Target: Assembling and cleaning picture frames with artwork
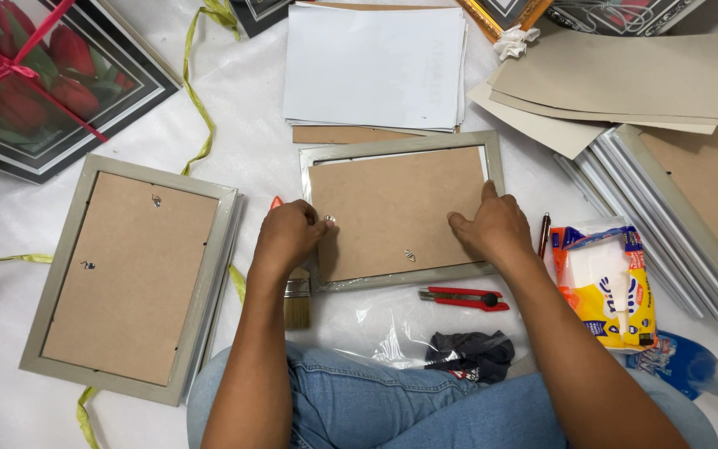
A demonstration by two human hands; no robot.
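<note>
Below, your left hand (287, 234) pinches a small metal clip (328, 220) at the left edge of the brown backing board (396, 208), while your right hand (492, 226) presses flat on its right side, inside the grey picture frame (400, 145). Just right of that hand lies a pen (544, 234); near it, a red utility knife (463, 298).

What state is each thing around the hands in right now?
Middle frame: face down, backing board in.
Backing board: pressed by both hands.
Left hand: on board's left edge.
Right hand: on board's right edge.
Left frame: face down, untouched.
Red cutter: lying flat, blade unclear.
</note>
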